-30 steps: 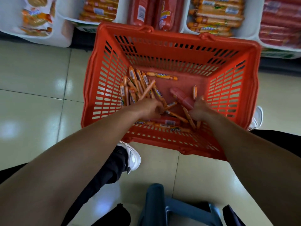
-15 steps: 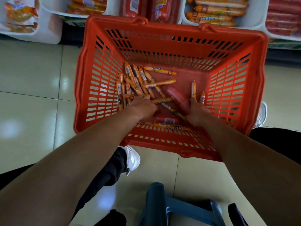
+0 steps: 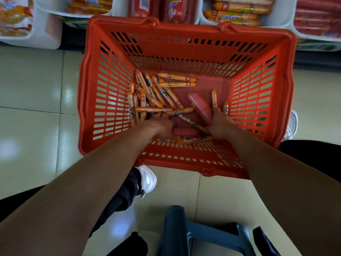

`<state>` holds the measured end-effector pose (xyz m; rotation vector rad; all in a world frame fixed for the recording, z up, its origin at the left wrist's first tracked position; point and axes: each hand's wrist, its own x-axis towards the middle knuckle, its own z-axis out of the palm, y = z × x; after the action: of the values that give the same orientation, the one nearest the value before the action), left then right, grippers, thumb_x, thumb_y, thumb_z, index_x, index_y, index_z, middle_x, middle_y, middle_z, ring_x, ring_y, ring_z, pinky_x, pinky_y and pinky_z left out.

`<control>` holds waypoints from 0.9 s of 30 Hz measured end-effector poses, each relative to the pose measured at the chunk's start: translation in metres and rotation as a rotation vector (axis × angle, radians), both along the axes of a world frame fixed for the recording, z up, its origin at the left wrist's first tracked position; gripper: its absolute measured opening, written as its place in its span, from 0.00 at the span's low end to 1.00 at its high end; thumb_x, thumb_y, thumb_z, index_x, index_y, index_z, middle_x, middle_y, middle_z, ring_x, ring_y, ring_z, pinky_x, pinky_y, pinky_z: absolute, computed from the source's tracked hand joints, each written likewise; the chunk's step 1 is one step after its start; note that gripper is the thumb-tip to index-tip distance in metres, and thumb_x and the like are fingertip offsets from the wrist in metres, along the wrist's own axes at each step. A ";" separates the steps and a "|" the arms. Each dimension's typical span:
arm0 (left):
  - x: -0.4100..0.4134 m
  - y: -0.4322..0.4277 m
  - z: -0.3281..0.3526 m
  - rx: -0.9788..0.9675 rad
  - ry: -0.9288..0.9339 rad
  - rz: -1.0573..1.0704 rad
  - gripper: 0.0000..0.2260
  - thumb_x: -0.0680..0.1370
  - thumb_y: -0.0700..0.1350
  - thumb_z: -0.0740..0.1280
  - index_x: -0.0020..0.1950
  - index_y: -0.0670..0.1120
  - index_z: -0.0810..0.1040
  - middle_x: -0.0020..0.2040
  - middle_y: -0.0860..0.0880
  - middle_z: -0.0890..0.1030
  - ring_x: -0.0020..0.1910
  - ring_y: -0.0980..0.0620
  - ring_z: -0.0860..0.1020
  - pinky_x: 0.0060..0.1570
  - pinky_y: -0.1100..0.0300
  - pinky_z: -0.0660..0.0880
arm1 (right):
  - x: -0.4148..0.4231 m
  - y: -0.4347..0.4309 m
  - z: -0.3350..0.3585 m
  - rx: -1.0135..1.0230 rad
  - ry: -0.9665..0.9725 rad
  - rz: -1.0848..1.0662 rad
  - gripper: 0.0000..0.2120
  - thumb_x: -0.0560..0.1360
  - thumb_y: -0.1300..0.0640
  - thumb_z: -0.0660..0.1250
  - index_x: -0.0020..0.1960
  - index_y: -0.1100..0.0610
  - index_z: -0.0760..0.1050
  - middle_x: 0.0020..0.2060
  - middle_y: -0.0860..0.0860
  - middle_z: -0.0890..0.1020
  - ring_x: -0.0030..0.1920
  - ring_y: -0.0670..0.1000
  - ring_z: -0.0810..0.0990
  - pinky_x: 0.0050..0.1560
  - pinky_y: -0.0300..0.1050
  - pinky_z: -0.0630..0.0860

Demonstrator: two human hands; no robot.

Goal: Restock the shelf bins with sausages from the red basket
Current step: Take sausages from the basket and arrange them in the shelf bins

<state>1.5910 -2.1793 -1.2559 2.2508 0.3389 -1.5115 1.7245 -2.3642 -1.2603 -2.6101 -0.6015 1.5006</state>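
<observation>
The red basket [image 3: 186,32] stands on the floor before me, holding several thin orange sausages [image 3: 160,95] and two thick red sausages. Both my hands are inside it near the front wall. My left hand [image 3: 162,126] curls over the left end of the thick red sausage [image 3: 186,132] lying crosswise. My right hand [image 3: 220,124] grips the near end of the other thick red sausage [image 3: 200,106], which lies diagonally. White shelf bins [image 3: 276,17] with orange and red sausages line the top edge.
A blue plastic stool [image 3: 186,235] sits under me. My white shoe [image 3: 147,179] is at the basket's front left corner, another shoe [image 3: 292,124] at its right side. Tiled floor lies to the left.
My left hand let a thin orange sausage fall onto the pile, then moved down to the crosswise thick red sausage. My right hand stayed at the diagonal red one.
</observation>
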 end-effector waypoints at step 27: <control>-0.015 0.069 0.254 0.315 -0.374 0.191 0.22 0.71 0.58 0.73 0.57 0.45 0.80 0.52 0.47 0.83 0.50 0.46 0.81 0.50 0.55 0.78 | 0.040 0.038 0.223 0.190 -0.223 0.199 0.26 0.74 0.41 0.69 0.63 0.58 0.75 0.58 0.59 0.81 0.56 0.60 0.80 0.48 0.44 0.73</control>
<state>1.5757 -2.1103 -1.0016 2.5926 0.6919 -0.9679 1.7641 -2.3257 -1.0371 -2.6500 -0.9981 1.1352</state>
